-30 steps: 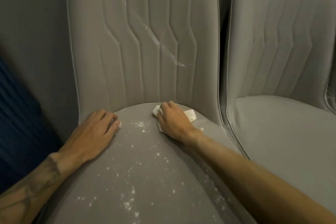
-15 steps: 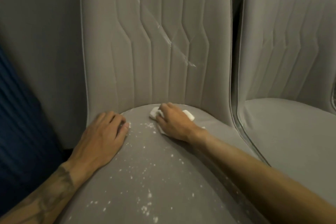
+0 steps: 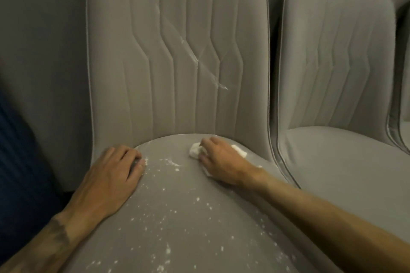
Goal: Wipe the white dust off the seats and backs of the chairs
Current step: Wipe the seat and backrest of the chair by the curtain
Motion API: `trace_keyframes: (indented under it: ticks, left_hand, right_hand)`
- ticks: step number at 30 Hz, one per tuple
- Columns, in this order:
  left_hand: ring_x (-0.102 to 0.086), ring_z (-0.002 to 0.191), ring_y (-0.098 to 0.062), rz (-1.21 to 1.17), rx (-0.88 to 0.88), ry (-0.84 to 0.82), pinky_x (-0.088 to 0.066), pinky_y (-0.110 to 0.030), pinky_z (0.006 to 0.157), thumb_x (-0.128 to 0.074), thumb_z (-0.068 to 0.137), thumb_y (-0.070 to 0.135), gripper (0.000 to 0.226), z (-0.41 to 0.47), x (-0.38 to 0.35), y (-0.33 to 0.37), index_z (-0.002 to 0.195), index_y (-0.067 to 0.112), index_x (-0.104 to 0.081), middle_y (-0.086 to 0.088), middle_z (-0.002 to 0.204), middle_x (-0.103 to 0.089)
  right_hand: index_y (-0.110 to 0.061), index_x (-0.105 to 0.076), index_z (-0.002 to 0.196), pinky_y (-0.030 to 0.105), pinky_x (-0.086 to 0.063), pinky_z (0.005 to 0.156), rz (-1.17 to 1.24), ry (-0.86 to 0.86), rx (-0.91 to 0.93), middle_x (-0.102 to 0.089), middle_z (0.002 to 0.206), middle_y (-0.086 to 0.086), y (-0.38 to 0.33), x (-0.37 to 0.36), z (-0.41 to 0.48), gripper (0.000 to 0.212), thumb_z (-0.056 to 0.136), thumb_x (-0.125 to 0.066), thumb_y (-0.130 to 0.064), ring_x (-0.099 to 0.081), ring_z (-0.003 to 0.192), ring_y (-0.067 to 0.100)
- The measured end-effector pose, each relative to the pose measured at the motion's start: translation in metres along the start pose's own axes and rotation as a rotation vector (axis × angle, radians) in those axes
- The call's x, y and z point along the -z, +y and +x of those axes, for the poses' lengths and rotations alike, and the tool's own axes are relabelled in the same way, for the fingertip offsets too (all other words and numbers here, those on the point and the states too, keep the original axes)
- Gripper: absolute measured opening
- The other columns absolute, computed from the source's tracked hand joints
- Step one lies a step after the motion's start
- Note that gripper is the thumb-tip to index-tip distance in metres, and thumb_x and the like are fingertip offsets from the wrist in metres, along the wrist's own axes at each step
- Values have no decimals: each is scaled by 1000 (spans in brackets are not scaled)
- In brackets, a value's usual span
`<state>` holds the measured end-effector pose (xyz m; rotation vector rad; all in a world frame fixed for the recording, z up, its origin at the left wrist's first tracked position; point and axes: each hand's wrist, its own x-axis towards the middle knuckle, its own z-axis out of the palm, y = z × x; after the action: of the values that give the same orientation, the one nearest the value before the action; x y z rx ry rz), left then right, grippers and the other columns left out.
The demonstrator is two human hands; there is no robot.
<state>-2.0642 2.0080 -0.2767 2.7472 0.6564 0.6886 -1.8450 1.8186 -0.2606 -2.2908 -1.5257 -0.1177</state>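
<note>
Wipe (image 3: 195,151) soft, light, likely bunches: right hand (image 3: 221,162) curls over it, pressing at seat (image 3: 188,186) rear. Left hand (image 3: 113,175) flat, empty, on seat edge. Dust (image 3: 176,169) probably loose, smearable.

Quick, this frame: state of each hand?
Left hand: open, resting flat on the dusty seat, holding nothing.
Right hand: fingers curled on the white cloth, pressing it to the seat.

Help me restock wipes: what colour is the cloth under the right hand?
White. The head view shows the cloth best, under the right hand.
</note>
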Motion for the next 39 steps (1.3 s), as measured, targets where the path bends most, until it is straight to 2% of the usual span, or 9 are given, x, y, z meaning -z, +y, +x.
trace_keyframes:
  ticks: [4,6,11,13,17,24,30,36,39]
  left_hand:
    - [-48,103,-13,11,8,-7,-40,-33,86,-45,107,39,21,-1,2,2,110,27,-61,9,109,-56]
    - [-48,104,-14,12,10,-14,-41,-33,87,-44,107,39,22,-1,2,4,111,26,-61,9,110,-56]
    - [-49,107,-16,12,13,-7,-43,-35,90,-45,107,38,24,-1,3,6,112,23,-63,7,112,-58]
    - [-50,108,-17,12,17,-10,-44,-37,90,-46,107,38,24,-2,4,7,111,23,-63,6,112,-57]
    - [-50,109,-18,25,29,-10,-43,-37,90,-47,106,38,23,-4,5,9,111,22,-63,5,113,-57]
    - [-51,109,-20,25,34,-27,-46,-40,91,-48,106,37,24,-3,7,9,114,20,-64,3,114,-59]
    - [-51,111,-20,28,28,-19,-46,-40,92,-49,106,37,24,-4,7,11,114,21,-64,3,115,-59]
    - [-50,108,-18,20,13,-11,-44,-38,89,-48,106,39,25,-3,4,5,115,22,-64,5,114,-58]
    - [-50,110,-19,25,18,-10,-43,-38,89,-50,106,39,24,-3,2,5,115,22,-64,4,115,-58]
  right_hand:
    - [-2,-50,113,45,-38,94,-130,74,-296,-54,120,21,25,12,9,26,104,-42,-25,-53,109,41]
    - [-3,-50,112,42,-37,94,-47,57,-252,-54,119,19,6,5,6,24,104,-44,-25,-52,107,38]
    - [-19,-47,100,32,-37,79,104,-37,135,-54,101,4,-15,4,-40,20,102,-46,-38,-49,88,20]
    - [-14,-52,103,34,-38,83,15,-28,87,-55,104,8,11,16,-39,20,102,-48,-34,-52,92,25]
    - [-3,-51,108,41,-37,90,-123,48,-252,-54,114,20,39,28,-20,24,105,-44,-26,-54,107,39]
    - [-24,-45,99,28,-34,76,64,-47,169,-51,99,-1,-9,11,-65,20,102,-41,-43,-44,83,15]
    - [-3,-52,109,42,-38,92,-112,14,-165,-54,113,19,36,33,-35,27,105,-45,-28,-53,106,37]
    - [-17,-52,102,27,-38,80,85,-91,160,-54,100,0,7,31,-84,23,102,-46,-39,-50,88,16]
    - [-9,-57,107,31,-40,90,-4,-84,58,-57,107,9,36,45,-69,21,104,-50,-28,-55,101,24]
